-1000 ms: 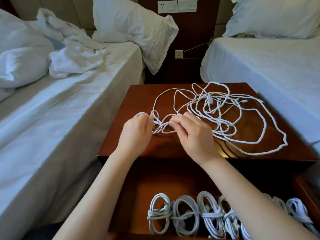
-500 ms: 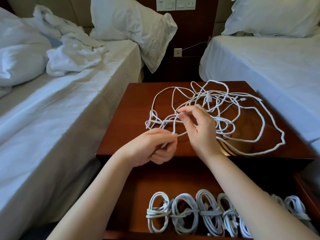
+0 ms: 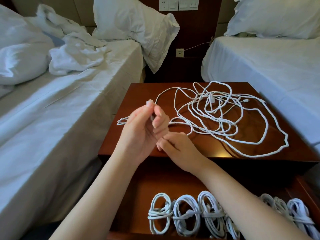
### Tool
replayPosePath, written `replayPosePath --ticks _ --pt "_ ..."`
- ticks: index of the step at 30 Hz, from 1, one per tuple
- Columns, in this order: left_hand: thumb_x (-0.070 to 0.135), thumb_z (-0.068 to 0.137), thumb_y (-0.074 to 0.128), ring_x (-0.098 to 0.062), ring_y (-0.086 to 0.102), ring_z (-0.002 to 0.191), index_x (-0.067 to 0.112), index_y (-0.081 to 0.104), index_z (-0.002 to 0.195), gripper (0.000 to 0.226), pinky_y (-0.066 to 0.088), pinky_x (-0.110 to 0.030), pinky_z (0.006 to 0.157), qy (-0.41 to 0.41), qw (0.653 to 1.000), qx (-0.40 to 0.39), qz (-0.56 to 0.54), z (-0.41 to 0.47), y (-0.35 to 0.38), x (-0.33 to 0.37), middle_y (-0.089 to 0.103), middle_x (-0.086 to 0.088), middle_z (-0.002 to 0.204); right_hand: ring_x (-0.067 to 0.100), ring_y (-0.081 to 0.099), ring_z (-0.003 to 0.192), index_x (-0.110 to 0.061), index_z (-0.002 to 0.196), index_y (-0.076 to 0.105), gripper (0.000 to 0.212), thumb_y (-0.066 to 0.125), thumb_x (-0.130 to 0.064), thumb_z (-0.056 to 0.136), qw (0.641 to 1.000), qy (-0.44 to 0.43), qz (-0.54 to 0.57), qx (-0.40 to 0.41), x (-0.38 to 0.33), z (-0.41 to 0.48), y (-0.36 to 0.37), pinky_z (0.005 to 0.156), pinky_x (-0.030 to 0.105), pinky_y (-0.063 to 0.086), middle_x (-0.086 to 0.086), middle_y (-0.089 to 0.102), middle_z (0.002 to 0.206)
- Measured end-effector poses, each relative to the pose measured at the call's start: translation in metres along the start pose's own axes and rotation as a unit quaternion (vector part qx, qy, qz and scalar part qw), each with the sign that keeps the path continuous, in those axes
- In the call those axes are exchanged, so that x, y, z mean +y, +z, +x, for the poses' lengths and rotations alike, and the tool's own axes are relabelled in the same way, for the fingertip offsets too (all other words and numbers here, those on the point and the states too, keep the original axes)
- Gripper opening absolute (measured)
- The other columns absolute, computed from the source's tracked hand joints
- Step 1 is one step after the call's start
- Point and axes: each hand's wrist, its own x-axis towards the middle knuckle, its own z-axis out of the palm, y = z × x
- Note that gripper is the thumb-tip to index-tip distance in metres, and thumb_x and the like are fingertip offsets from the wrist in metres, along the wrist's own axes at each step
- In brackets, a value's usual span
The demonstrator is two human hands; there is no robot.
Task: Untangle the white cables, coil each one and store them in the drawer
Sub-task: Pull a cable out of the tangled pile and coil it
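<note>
Our left hand [image 3: 143,129] pinches one strand of the white cables [image 3: 211,99] above the tabletop [image 3: 138,96]. The tangle lies right of it and beyond, and the strand runs rightward into it. Our right hand [image 3: 180,148] is curled and nearer the tangle; we cannot tell whether it grips anything.

Soft, dim daylight lit the room; glare streaked the nightstand [image 3: 138,94] near its front, the drawer [image 3: 155,181] sat shadowed, and the edges bowed.

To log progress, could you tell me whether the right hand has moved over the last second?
Yes: the right hand has drawn back from the cable tangle toward the front edge of the nightstand.
</note>
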Motion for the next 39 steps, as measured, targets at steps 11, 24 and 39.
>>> replayPosePath --ticks 11,24,39 --pt "0.023 0.101 0.036 -0.01 0.052 0.049 0.015 0.057 0.071 0.037 0.044 -0.03 0.052 0.236 0.827 0.314 0.402 0.004 -0.012 -0.006 0.051 0.009 0.053 0.012 0.05 0.07 -0.014 0.076 0.065 0.023 0.059 -0.026 0.093 0.991 0.01 -0.123 0.044 0.006 0.005 -0.003 0.065 0.022 0.037 0.0 0.057 0.067" --pt "0.025 0.1 0.04 -0.029 0.057 0.052 0.003 0.057 0.068 0.043 0.035 -0.027 0.053 0.141 0.55 0.221 0.793 0.006 -0.048 -0.013 0.06 -0.01 0.063 0.005 0.047 0.055 -0.009 0.08 0.057 0.023 0.051 -0.02 0.099 0.977 0.065 0.042 0.197 0.002 0.002 -0.036 0.057 0.014 0.04 -0.006 0.049 0.057" --pt "0.024 0.094 0.038 -0.01 0.029 0.042 0.009 0.046 0.06 0.039 0.031 -0.017 0.042 -0.191 0.957 -0.135 0.173 -0.005 0.0 -0.013 0.035 0.003 0.049 0.007 0.042 0.047 -0.009 0.083 0.059 0.023 0.052 -0.025 0.099 0.966 0.023 -0.025 0.255 0.013 -0.002 -0.036 0.046 0.013 0.028 -0.007 0.045 0.054"
